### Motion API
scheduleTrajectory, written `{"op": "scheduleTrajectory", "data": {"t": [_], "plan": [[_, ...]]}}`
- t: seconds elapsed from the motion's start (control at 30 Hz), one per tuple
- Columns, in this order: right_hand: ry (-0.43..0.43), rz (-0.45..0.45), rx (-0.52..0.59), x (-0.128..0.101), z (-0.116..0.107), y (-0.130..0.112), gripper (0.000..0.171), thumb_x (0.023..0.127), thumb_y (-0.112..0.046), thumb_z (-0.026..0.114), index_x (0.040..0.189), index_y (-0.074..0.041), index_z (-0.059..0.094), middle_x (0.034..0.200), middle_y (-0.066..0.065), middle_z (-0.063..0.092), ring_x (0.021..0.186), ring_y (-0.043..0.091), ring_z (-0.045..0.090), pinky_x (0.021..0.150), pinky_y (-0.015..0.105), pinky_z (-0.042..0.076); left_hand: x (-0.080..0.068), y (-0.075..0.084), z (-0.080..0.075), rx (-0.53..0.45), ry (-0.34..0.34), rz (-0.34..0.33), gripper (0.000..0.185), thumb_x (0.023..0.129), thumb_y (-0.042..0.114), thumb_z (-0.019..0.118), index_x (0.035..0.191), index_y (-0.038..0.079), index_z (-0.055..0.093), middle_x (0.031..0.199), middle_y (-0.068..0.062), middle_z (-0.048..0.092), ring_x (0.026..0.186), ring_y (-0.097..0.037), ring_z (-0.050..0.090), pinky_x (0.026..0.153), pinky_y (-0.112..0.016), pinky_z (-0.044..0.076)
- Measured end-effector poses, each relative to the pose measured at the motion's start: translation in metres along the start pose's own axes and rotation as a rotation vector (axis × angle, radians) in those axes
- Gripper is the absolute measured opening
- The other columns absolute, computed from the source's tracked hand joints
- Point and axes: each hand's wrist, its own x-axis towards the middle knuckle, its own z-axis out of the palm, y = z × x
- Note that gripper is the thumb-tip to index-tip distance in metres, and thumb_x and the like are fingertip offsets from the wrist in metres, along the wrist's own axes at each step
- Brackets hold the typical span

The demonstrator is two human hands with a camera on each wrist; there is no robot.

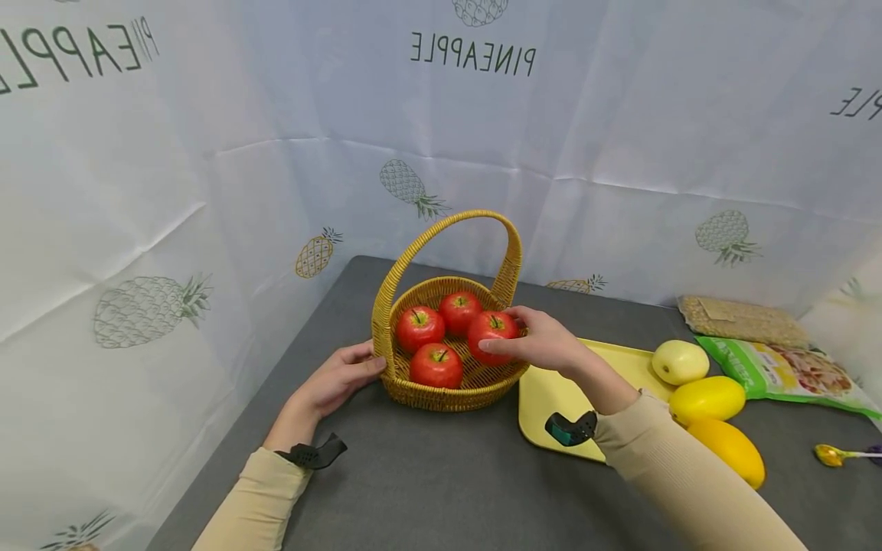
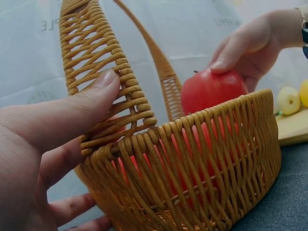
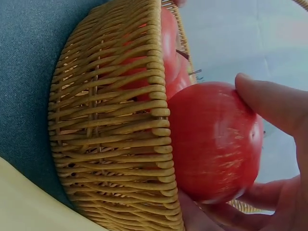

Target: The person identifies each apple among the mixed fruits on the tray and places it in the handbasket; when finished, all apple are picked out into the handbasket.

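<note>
A wicker basket [image 1: 455, 398] with a tall arched handle stands on the dark table. My left hand [image 1: 342, 378] grips it at the left foot of the handle; in the left wrist view the thumb [image 2: 98, 89] lies across the wicker and the fingers are behind and below. My right hand [image 1: 547, 340] holds a red apple [image 1: 493, 337] at the basket's right side, its thumb on top and fingers curled underneath. The right wrist view has this apple [image 3: 216, 142] at the rim. Three other red apples, one of them in front [image 1: 436, 366], lie inside the basket.
Right of the basket lies a yellow tray [image 1: 551, 402], partly under my right forearm. A pale green fruit [image 1: 680, 362] and two yellow fruits [image 1: 707, 399] are at its right. Beyond are a green food bag [image 1: 785, 371], a tan packet [image 1: 744, 320] and a small spoon [image 1: 830, 455]. Pineapple-print curtains [image 1: 475, 122] hang behind.
</note>
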Motion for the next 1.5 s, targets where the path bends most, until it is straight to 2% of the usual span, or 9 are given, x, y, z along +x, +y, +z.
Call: {"op": "scheduleTrajectory", "data": {"t": [0.23, 0.47, 0.7, 0.83, 1.07, 1.17, 1.3, 1.5], "plan": [[0.005, 0.029, -0.128, 0.004, 0.001, -0.002, 0.084, 0.085, -0.058, 0.078, 0.143, -0.004, 0.051, 0.125, 0.012, 0.062, 0.11, 0.03, 0.058, 0.085, 0.044, 0.055, 0.004, 0.001, 0.002, 0.011, -0.003, 0.001, 0.029, 0.105, 0.011, 0.059, 0.129, 0.022, 0.071, 0.145, -0.017, 0.053, 0.132, -0.028, 0.053, 0.105, -0.033, 0.047], [-0.019, 0.036, -0.214, 0.008, 0.001, -0.005, 0.077, 0.084, -0.058, 0.078, 0.135, -0.005, 0.056, 0.119, 0.009, 0.063, 0.104, 0.027, 0.059, 0.083, 0.042, 0.054, 0.007, 0.001, 0.004, 0.01, -0.009, 0.004, 0.028, 0.104, 0.011, 0.059, 0.127, 0.02, 0.072, 0.148, -0.022, 0.048, 0.132, -0.029, 0.052, 0.105, -0.033, 0.047], [-0.055, 0.038, -0.272, 0.015, 0.01, -0.002, 0.073, 0.084, -0.054, 0.08, 0.131, -0.003, 0.058, 0.115, 0.009, 0.063, 0.102, 0.026, 0.059, 0.083, 0.042, 0.054, 0.006, -0.002, 0.004, 0.009, -0.018, 0.005, 0.028, 0.105, 0.01, 0.058, 0.127, 0.02, 0.072, 0.14, -0.012, 0.058, 0.127, -0.026, 0.056, 0.105, -0.032, 0.048], [-0.074, 0.053, -0.298, 0.018, 0.01, -0.003, 0.068, 0.085, -0.052, 0.08, 0.127, -0.003, 0.058, 0.111, 0.008, 0.063, 0.1, 0.026, 0.059, 0.082, 0.041, 0.053, 0.008, -0.004, 0.005, 0.009, -0.015, -0.002, 0.029, 0.104, 0.01, 0.059, 0.129, 0.019, 0.071, 0.139, -0.016, 0.058, 0.126, -0.027, 0.057, 0.105, -0.033, 0.048], [-0.163, 0.068, -0.278, 0.031, 0.007, -0.01, 0.066, 0.086, -0.05, 0.08, 0.128, -0.003, 0.059, 0.115, 0.008, 0.062, 0.104, 0.026, 0.058, 0.086, 0.043, 0.053, 0.001, -0.002, 0.002, 0.011, 0.039, -0.014, 0.03, 0.104, 0.008, 0.058, 0.13, 0.018, 0.07, 0.142, -0.019, 0.055, 0.128, -0.027, 0.056, 0.104, -0.031, 0.048], [-0.189, 0.07, -0.294, 0.035, 0.007, -0.011, 0.065, 0.087, -0.049, 0.08, 0.129, -0.003, 0.059, 0.116, 0.008, 0.062, 0.106, 0.026, 0.058, 0.087, 0.042, 0.053, -0.002, -0.001, 0.001, 0.014, 0.033, -0.01, 0.03, 0.104, 0.008, 0.058, 0.13, 0.017, 0.07, 0.141, -0.019, 0.056, 0.127, -0.026, 0.057, 0.104, -0.031, 0.048], [-0.183, 0.071, -0.311, 0.037, 0.007, -0.01, 0.066, 0.088, -0.048, 0.079, 0.131, -0.002, 0.06, 0.121, 0.009, 0.062, 0.11, 0.026, 0.057, 0.089, 0.042, 0.053, -0.002, -0.002, 0.001, 0.011, 0.022, -0.004, 0.03, 0.104, 0.009, 0.058, 0.13, 0.019, 0.07, 0.141, -0.016, 0.057, 0.127, -0.025, 0.057, 0.104, -0.031, 0.048], [-0.156, 0.068, -0.27, 0.035, 0.005, -0.009, 0.065, 0.089, -0.047, 0.079, 0.132, -0.003, 0.06, 0.124, 0.01, 0.062, 0.112, 0.028, 0.058, 0.09, 0.043, 0.053, 0.0, -0.004, 0.002, -0.005, 0.014, 0.019, 0.03, 0.104, 0.006, 0.057, 0.128, 0.019, 0.071, 0.135, -0.008, 0.062, 0.125, -0.023, 0.058, 0.103, -0.031, 0.048]]}}
